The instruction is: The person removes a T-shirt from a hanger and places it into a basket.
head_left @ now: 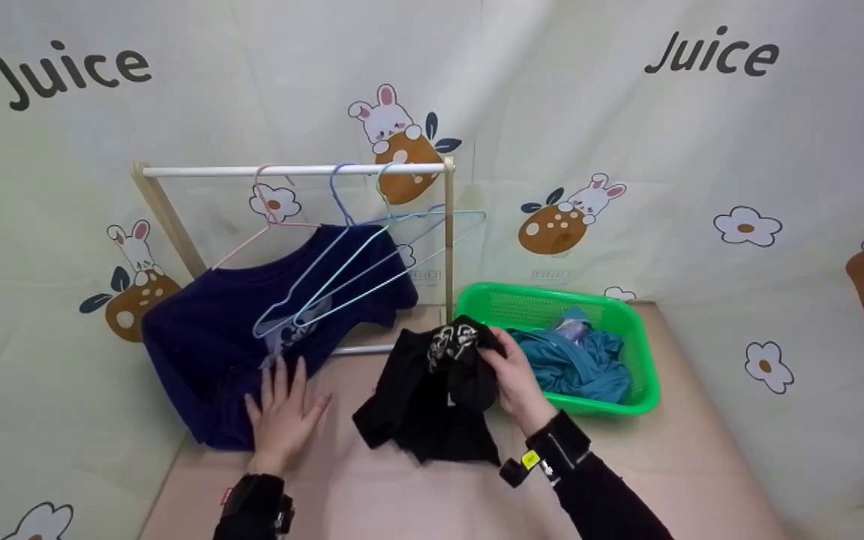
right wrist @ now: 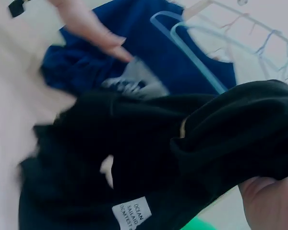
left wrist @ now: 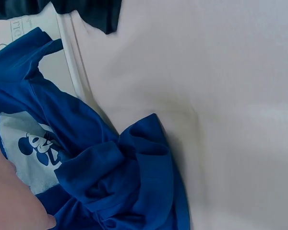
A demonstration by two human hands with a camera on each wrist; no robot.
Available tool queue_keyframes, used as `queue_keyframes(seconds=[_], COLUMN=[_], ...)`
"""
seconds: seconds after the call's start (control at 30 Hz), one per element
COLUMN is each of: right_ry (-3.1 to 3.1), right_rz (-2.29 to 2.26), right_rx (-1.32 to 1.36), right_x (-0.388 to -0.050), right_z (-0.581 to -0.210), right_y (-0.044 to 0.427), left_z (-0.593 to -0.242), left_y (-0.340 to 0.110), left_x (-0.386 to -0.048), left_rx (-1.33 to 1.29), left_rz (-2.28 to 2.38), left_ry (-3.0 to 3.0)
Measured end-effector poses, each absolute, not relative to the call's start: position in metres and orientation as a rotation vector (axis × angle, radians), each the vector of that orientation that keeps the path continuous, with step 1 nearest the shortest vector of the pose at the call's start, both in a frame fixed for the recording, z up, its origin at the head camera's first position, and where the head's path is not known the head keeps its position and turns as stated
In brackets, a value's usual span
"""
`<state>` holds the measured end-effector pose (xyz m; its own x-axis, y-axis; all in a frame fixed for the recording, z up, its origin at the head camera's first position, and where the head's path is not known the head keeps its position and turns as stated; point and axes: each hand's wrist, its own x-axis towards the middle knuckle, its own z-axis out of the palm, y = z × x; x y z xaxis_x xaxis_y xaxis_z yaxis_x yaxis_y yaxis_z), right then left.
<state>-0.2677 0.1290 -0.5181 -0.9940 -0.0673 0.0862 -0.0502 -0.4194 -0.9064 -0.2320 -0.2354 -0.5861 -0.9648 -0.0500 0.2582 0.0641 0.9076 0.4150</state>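
A black garment (head_left: 409,397) with a white print hangs from my right hand (head_left: 516,375), whose fingers and thumb pinch its upper edge; a white label shows on it in the right wrist view. My left hand (head_left: 282,420), fingers spread, touches the lower part of a navy shirt (head_left: 214,330) with a light cartoon print. That shirt hangs on a pink hanger (head_left: 241,247) from the rack's white bar (head_left: 214,172). A blue hanger (head_left: 338,195) and a mint hanger (head_left: 383,187) hang beside it, in front of the shirt.
Behind my right hand stands a green basket (head_left: 648,375) with teal clothing (head_left: 589,367) in it. The rack has wooden posts (head_left: 448,247) and a low white bar (head_left: 361,350). A printed curtain (head_left: 672,150) surrounds the pinkish table (head_left: 402,502).
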Motion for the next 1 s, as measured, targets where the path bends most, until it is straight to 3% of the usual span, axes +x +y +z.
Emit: queue_keyframes(seconds=[0.27,0.63,0.83,1.0], right_ry=[1.587,1.651,1.514,1.664], right_rz=[-2.862,-3.183,-3.299,-3.211], right_rx=[-0.352,-0.374,-0.534,-0.523], right_x=[-0.27,-0.291,-0.3,-0.312], right_z=[-0.457,-0.394,-0.382,-0.405], right_y=[0.156,0.196,0.217,0.225], left_z=[-0.585,-0.588,-0.587,-0.588], left_y=[-0.239,-0.242,-0.247,-0.251], left_x=[-0.231,-0.227,-0.222,-0.221], left_rx=[-0.008,0.01,0.018,0.024], left_rz=[-0.619,-0.636,-0.655,-0.668], left_ry=[-2.811,-2.832,-2.843,-2.836])
